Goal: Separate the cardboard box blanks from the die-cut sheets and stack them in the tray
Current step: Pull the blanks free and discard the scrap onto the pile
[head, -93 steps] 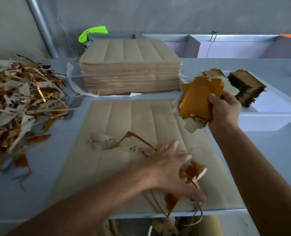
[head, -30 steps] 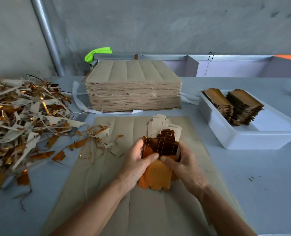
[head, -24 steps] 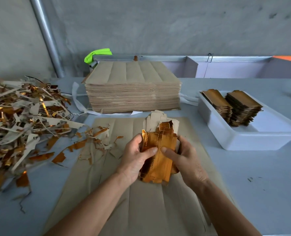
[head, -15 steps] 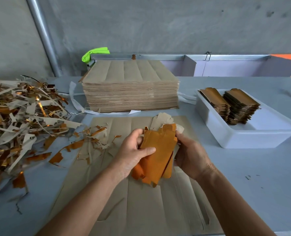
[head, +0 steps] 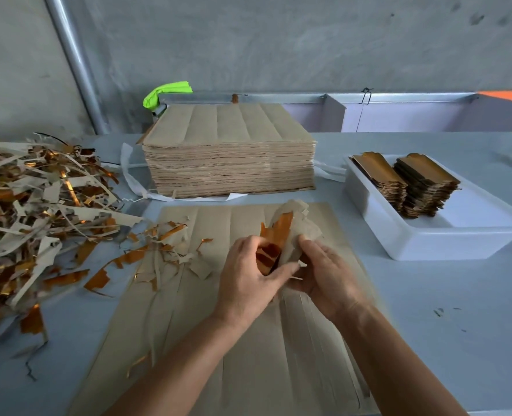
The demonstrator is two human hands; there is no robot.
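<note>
Blanks (head: pixel 281 235) unmarked, held by both hands.

A pale blue table (head: pixel 428 340) carried a flat cardboard sheet (head: pixel 248 355) under both hands, a tall stack of sheets (head: pixel 230 163) beyond them, a heap of scraps (head: pixel 38 217) to their left and a white tray (head: pixel 446 235) to their right.
</note>
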